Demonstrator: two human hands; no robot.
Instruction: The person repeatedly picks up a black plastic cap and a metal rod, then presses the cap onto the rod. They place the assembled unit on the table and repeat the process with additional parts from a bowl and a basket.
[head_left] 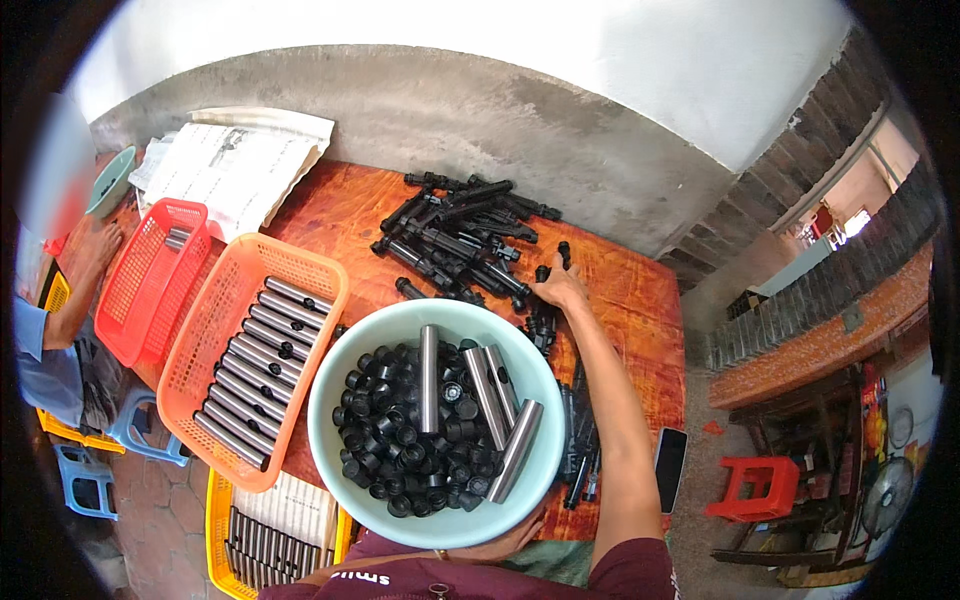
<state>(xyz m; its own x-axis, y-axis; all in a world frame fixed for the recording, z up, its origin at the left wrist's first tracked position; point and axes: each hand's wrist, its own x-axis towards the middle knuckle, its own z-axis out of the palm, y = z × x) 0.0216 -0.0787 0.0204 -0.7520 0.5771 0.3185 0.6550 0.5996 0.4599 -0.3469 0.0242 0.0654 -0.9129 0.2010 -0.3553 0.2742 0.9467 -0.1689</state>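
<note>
Our right hand (560,288) reaches across the orange-red desk (640,300), fingers closing on a black plastic tube (545,322) at the near edge of the heap of black tubes (460,235). Our left hand (510,542) props the pale green round plastic basin (345,360) from below at its near rim; we cannot tell its grip. The basin holds small black caps (400,440) and silver metal cylinders (488,385), close for picking. More cylinders lie sorted in the orange mesh basket (205,335).
</note>
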